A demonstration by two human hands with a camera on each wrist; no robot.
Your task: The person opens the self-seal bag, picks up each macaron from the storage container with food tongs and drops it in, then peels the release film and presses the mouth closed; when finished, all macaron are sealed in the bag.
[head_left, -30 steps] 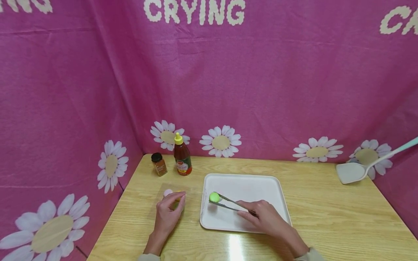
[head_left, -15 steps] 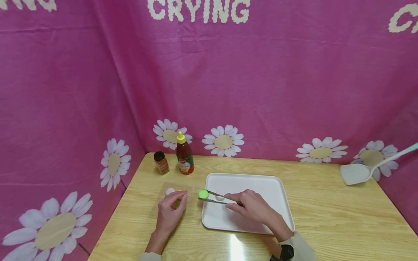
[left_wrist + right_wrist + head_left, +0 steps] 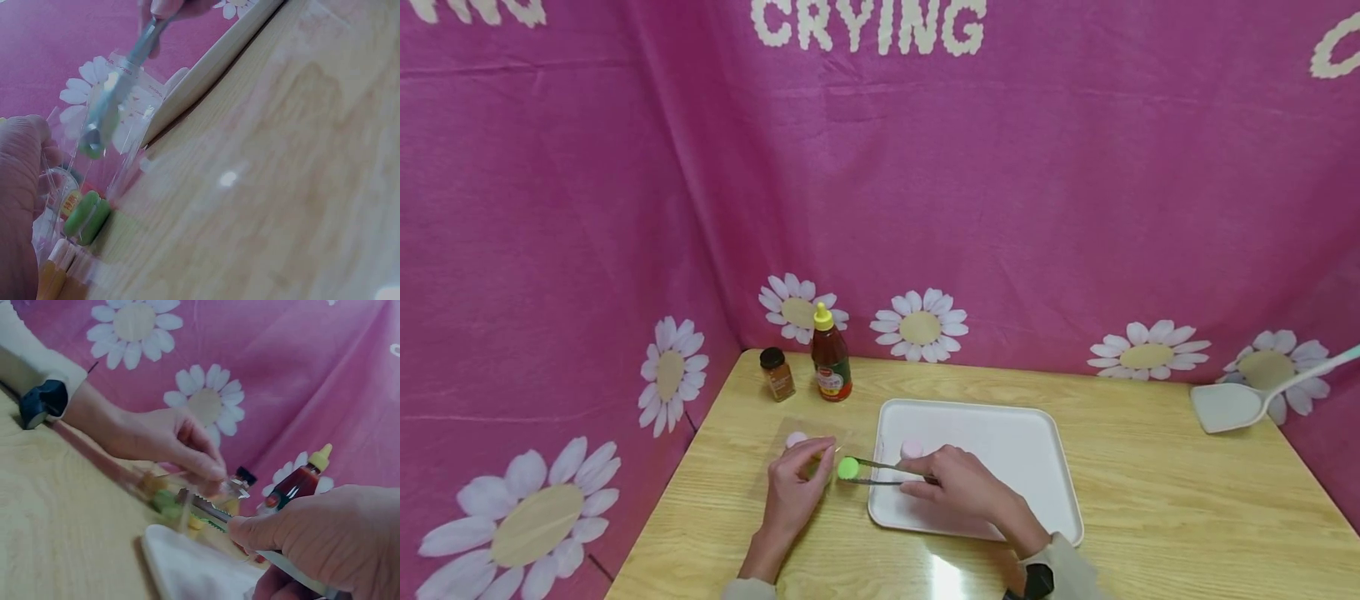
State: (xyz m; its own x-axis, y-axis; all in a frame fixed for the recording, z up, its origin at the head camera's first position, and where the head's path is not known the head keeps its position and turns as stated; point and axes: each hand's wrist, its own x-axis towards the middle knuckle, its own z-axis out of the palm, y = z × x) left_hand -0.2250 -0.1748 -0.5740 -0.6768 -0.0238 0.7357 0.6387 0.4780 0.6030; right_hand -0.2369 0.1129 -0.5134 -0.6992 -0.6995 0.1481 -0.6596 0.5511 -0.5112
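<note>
My left hand (image 3: 792, 492) pinches the upper edge of a clear plastic bag (image 3: 145, 84) lying on the table. Inside the bag are a pink macaron (image 3: 796, 438), a green macaron (image 3: 87, 217) and an orange-yellow one (image 3: 54, 273); my fingers partly cover the contents in the head view. With my right hand (image 3: 958, 483) I grip metal tongs (image 3: 129, 67), whose tips hold another green macaron (image 3: 848, 468) beside the bag's mouth. Whether that macaron has entered the bag I cannot tell. Another pink macaron (image 3: 912, 450) sits on the white tray (image 3: 1022, 475), under the right forearm's reach.
A dark-capped spice jar (image 3: 777, 377) and a red sauce bottle (image 3: 831, 362) with a yellow cap stand behind the bag. At the far right a white spatula (image 3: 1228, 408) leans across the table edge. Pink floral cloth (image 3: 1037, 208) hangs around the table's back and sides.
My right hand has carried the green macaron in the tongs leftward, off the tray and over to the bag. The tray's pink macaron has come into fuller view. My left hand stays at the bag.
</note>
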